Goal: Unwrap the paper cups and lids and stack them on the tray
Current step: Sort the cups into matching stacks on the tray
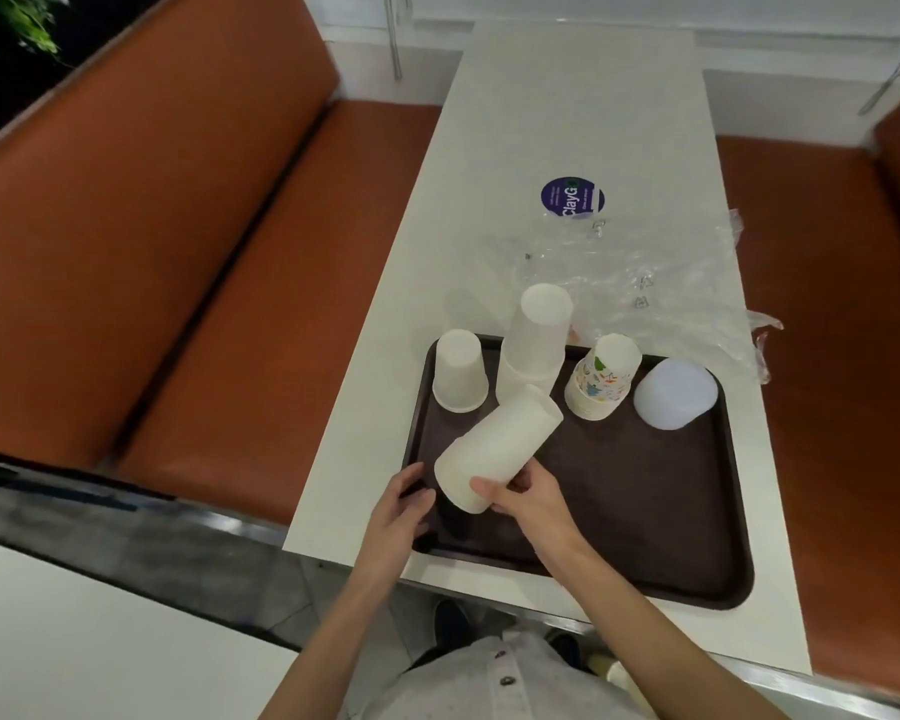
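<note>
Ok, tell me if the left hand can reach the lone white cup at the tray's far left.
Probably yes: the left hand holds nothing, and only bare tray lies between it and the lone white cup.

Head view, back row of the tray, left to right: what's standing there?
white cup → tall white cup stack → patterned cup stack → lids

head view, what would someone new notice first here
The tilted stack of white cups stands out first, gripped by the right hand above the near left of the dark tray, with the left hand beside its open end. Along the tray's far edge stand upside-down cups, including a patterned stack, with frosted lids at the right. Crumpled clear wrap lies on the white table beyond.
</note>
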`<state>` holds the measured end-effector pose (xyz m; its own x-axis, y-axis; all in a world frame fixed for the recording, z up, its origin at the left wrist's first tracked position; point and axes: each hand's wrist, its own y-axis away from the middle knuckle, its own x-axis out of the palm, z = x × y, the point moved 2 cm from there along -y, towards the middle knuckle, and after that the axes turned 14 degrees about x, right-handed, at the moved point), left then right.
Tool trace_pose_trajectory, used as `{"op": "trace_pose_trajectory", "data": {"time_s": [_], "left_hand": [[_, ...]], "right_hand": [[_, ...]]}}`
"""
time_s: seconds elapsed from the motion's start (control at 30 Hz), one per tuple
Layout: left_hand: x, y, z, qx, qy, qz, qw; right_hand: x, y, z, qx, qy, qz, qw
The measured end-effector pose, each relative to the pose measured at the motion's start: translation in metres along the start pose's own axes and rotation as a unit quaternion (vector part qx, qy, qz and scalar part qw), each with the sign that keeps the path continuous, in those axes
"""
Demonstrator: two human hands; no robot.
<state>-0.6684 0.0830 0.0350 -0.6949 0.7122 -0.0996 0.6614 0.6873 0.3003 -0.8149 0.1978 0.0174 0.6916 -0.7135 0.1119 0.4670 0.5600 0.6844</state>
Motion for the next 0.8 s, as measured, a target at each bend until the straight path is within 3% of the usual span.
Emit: {"op": "trace_pose_trajectory", "data": {"time_s": [0.1,0.2,0.33,0.47,0.63,0.8], "left_hand": [[0.013,-0.004,-0.01,-0.055,0.129,0.04,0.989],[0.015,-0.006,-0.019,-0.05,0.199,0.1,0.974],[0.005,-0.009,-0.03,-0.004,0.15,0.136,0.979],[-0.002,-0.012,-0.046,0.059,0.094,0.153,0.982],[0.001,-0.008,-0.056,0.067,0.043,0.189,0.979],[-0.008,-0.009,-0.056,0.064,0.056,0.175,0.981]], "right_hand": [[0.001,0.011,0.006,0.024,-0.027,0.058,0.998],[0.0,0.022,0.016,0.019,-0.012,0.096,0.995],[0.004,0.036,0.042,-0.014,0.05,0.12,0.991],[0.007,0.048,0.062,-0.072,0.057,0.037,0.995],[0.005,0.055,0.079,-0.098,0.126,0.018,0.987],[0.016,0.06,0.101,-0.132,0.18,0.019,0.975]]}}
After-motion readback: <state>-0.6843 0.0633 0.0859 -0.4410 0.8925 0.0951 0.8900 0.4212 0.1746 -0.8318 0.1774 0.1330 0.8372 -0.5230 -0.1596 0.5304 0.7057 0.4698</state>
